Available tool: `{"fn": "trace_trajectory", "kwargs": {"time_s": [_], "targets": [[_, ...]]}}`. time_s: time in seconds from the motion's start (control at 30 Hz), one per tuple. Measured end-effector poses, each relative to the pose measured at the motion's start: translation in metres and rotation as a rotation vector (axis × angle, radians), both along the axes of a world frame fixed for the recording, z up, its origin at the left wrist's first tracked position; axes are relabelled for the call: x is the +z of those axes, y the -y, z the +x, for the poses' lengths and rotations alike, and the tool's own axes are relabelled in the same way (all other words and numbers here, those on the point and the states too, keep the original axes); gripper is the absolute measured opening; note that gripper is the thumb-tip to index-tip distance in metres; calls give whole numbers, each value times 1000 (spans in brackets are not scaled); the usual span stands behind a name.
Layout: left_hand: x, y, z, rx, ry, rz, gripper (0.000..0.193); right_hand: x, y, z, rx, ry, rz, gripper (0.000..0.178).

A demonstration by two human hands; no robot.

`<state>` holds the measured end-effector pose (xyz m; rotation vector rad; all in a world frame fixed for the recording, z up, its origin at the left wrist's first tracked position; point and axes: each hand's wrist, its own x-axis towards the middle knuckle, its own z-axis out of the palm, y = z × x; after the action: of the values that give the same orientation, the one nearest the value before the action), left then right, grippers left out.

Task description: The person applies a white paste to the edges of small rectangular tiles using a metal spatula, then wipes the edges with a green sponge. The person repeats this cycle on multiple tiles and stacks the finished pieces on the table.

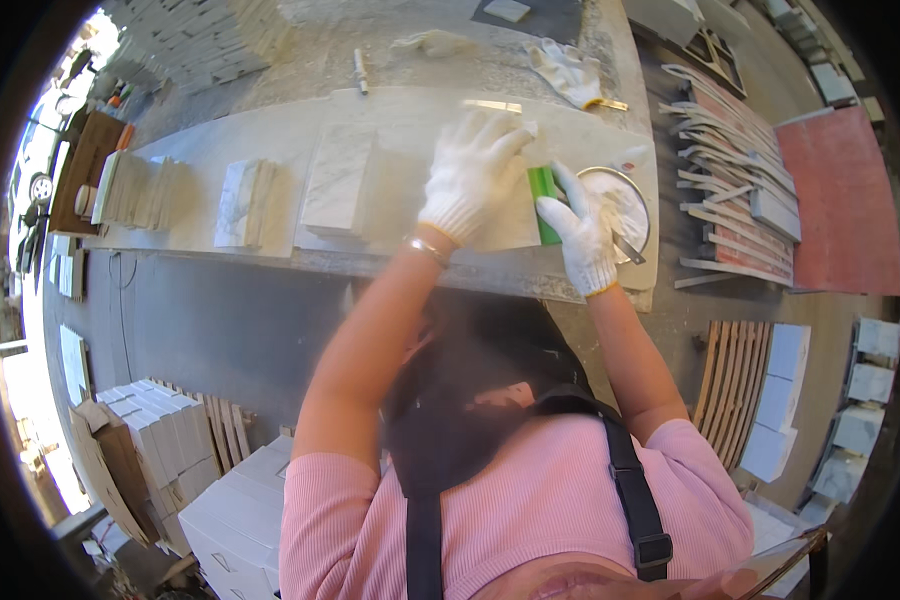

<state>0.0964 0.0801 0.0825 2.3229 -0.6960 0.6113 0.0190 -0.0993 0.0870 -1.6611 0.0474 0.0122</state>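
My left hand (472,172), in a white knit glove, lies over the pale marble slab on the bench with its fingers stretched out. My right hand (584,238), gloved the same way, grips a small green block (543,200) between thumb and fingers, at the slab's right side. Right beside it is a round metal bowl (647,215) of white paste (618,200), partly hidden by the glove. A spatula (628,249) rests at the bowl's near rim. Left of my left hand stands a stack of marble tiles (338,190).
More marble tile stacks (242,204) line the bench to the left. A loose white glove (566,72) and a white stick-like tool (361,72) lie behind. To the right stands a pallet of stone strips (735,180); white boxes (165,430) are at lower left.
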Motion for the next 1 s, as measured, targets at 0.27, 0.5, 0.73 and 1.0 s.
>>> {"fn": "trace_trajectory", "kwargs": {"time_s": [0.27,0.5,0.73,1.0], "targets": [[10,-2,-4,32,-106,63,38,15,14,20,-76,27,310,68],[31,-8,-33,298,-378,194,45,3,22,-19,-231,16,353,66],[41,-24,-39,93,-82,352,65,-11,10,-17,-234,57,518,64],[52,-34,-31,-148,-299,442,68,1,6,-5,-255,11,500,65]]}}
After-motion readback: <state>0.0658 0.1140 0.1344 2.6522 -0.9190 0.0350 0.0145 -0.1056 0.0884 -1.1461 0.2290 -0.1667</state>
